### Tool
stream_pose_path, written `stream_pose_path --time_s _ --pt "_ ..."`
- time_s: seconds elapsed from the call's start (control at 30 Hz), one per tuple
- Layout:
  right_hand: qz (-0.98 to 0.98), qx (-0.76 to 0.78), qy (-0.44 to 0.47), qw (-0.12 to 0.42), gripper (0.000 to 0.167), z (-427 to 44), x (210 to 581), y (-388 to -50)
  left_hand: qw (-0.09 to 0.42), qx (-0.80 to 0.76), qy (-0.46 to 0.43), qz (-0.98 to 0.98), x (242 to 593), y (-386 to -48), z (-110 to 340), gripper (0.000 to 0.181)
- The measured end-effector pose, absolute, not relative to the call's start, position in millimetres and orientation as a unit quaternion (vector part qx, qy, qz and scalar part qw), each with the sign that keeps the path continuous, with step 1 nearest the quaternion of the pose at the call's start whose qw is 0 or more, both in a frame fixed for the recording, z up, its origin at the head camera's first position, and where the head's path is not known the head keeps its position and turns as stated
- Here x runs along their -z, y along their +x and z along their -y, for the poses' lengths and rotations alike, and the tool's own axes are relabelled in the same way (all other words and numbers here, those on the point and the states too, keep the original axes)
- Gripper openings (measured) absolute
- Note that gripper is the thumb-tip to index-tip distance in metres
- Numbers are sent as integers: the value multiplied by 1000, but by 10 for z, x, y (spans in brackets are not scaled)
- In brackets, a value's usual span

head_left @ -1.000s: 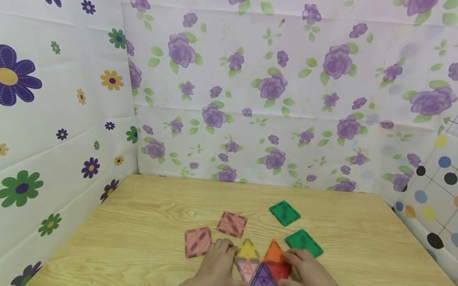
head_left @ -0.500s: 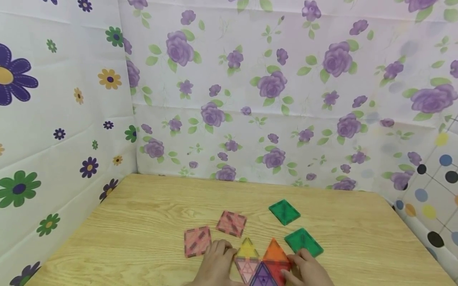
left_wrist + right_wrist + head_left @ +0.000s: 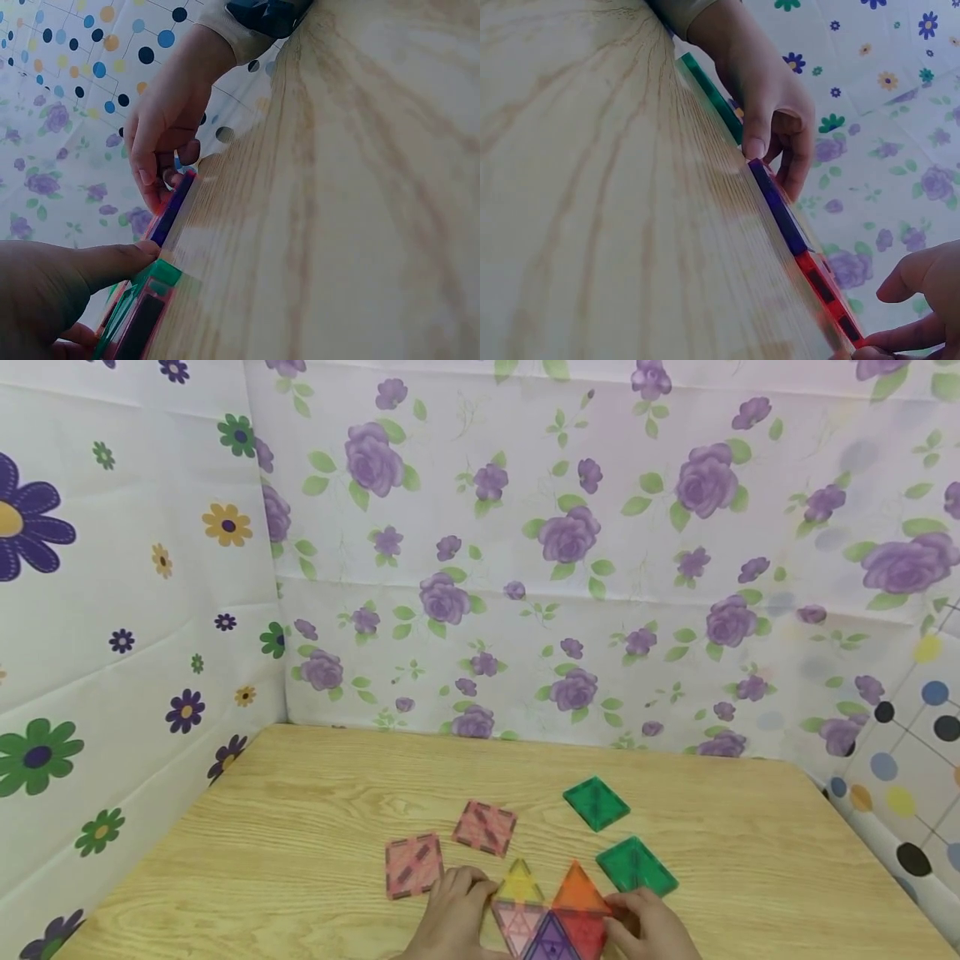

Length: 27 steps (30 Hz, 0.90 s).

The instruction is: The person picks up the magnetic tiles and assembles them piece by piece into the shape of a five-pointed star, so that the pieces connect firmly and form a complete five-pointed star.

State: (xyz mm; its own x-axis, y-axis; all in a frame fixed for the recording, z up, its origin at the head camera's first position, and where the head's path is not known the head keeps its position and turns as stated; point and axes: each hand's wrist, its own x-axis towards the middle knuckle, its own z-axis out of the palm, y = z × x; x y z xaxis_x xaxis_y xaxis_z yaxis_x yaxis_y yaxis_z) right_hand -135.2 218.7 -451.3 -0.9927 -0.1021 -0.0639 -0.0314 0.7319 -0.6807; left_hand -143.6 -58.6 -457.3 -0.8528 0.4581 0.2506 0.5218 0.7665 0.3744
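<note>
At the frame's bottom centre sit 5 triangular tiles (image 3: 551, 935). The left hand (image 3: 453, 914) grips their left edge; whether the right hand (image 3: 651, 928) pinches or merely touches their right edge, I cannot tell. Probably light, stiff, slick: best held by opposite rims.

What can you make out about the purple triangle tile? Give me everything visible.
The purple triangle tile looks like translucent plastic, with darker rims and a smaller triangle pattern inside. It appears to lie flat on the wooden table, apex pointing away from the person; the head view cuts off its near edge. It fits between the pink triangle tile on its left and the red triangle tile on its right. The left hand has its thumb beside the near left corner; contact is unclear.
</note>
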Motion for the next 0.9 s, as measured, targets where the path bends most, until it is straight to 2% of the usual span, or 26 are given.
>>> stream_pose_path --time_s 0.2,0.43,0.63,0.83,0.9 --pt "-918 392 1 63 28 -2144 4472 -1335 87 214 -277 933 4550 -1427 582 88" --pt "-935 352 -27 44 37 -2152 4467 -1333 87 189 -275 938 4551 -1427 591 92" --pt "-939 337 -51 46 39 -2152 4506 -1331 113 166 -278 939 4638 -1433 599 97" --pt "-933 353 -44 61 40 -2155 4522 -1345 151 189 -284 928 4715 -1431 584 93" --pt "-929 362 -41 66 41 -2161 4525 -1347 150 197 -284 926 4715 -1427 581 92"
